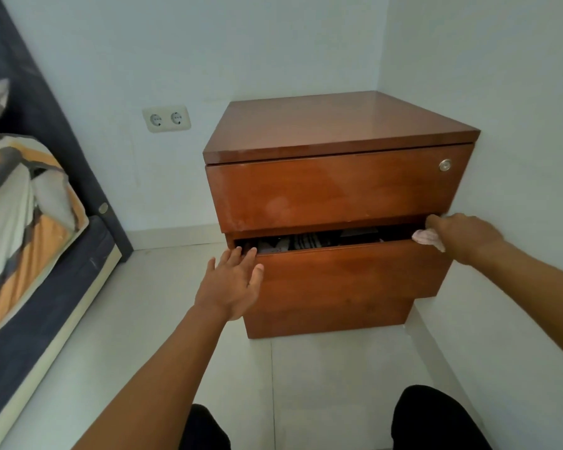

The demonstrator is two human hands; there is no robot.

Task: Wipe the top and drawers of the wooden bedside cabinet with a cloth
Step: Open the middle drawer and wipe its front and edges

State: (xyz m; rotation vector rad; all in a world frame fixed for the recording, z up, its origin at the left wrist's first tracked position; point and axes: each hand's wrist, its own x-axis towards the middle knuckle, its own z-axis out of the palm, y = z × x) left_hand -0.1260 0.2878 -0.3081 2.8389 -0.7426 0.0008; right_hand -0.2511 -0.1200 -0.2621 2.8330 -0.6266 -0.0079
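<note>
The wooden bedside cabinet (335, 125) stands in the room's corner, its top bare. Its upper drawer (332, 190) is closed and has a round metal lock at the right. The second drawer (348, 274) is pulled out a little, with dark folded items showing in the gap. My left hand (233, 284) lies flat with fingers spread against that drawer's left top edge. My right hand (462, 235) holds a small whitish cloth (428, 238) at the drawer's right top corner, with the fingertips reaching into the gap.
A bed (30, 228) with a dark blue frame and striped bedding runs along the left. A double wall socket (166, 118) sits left of the cabinet. White walls close in behind and on the right. My knees (436, 420) show above the tiled floor.
</note>
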